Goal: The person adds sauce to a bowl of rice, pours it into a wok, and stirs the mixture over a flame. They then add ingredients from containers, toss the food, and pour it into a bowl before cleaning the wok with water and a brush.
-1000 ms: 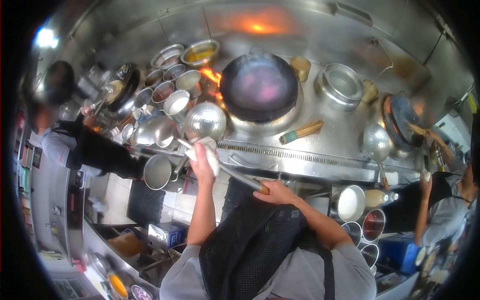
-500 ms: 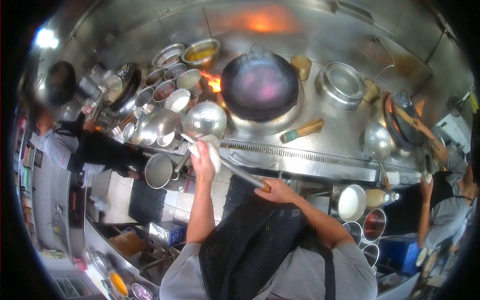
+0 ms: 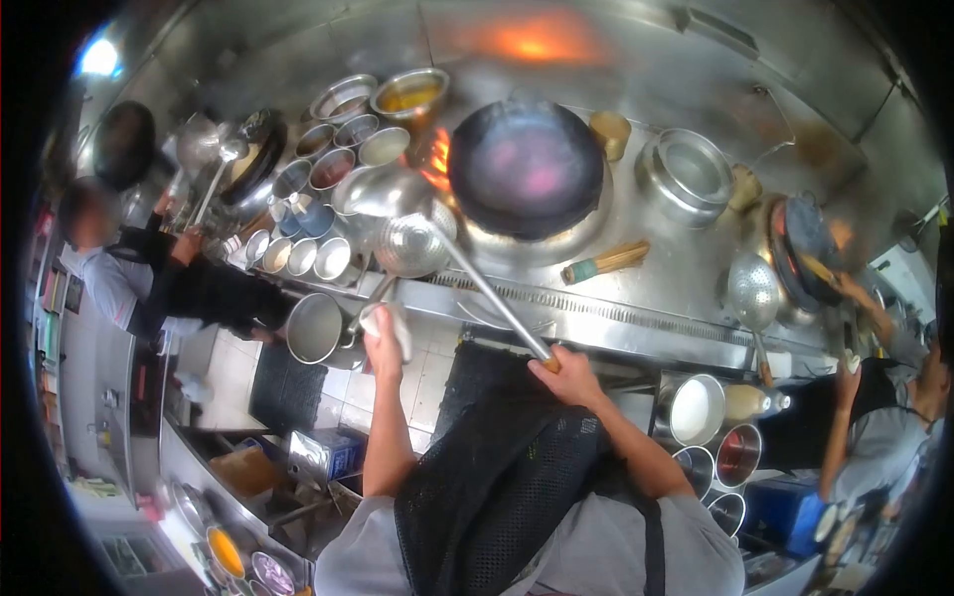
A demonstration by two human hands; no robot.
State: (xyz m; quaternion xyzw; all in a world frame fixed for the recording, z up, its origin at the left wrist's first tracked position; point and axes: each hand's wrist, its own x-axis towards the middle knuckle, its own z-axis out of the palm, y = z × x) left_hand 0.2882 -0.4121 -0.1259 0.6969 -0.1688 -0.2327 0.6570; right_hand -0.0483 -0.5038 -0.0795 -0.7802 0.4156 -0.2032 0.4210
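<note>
As orange flames [image 3: 437, 157] flare beside a round black wok [image 3: 527, 169], a long-handled steel ladle [image 3: 386, 191] spans the steel tabletop [image 3: 686, 278]

While fire shows at the wok's nine o'clock, a person's right hand [image 3: 569, 379] keeps a closed grip on the ladle's wooden end, likely to stay clear of the heat. The bowl hangs at the wok's nine o'clock above crowded pots; its load, if any, cannot be told. The left hand [image 3: 383, 350], at nine o'clock from the right, grips a crumpled white cloth [image 3: 399, 333], perhaps as a guard against hot metal.

Haze veils the wok's inside, its contents unclear. At its ten o'clock, a wide steel bowl [image 3: 415, 116] holds yellow liquid; at three, a broad steel pot [image 3: 674, 207] appears to hold clear liquid. A green-banded bamboo brush [image 3: 606, 261] lies at five, seemingly parked within reach. Between three and four o'clock from the right hand, a deep steel pot [image 3: 701, 381] contains something white; a reddish-brown filling sits in the smaller steel pot [image 3: 743, 430] at four.
</note>
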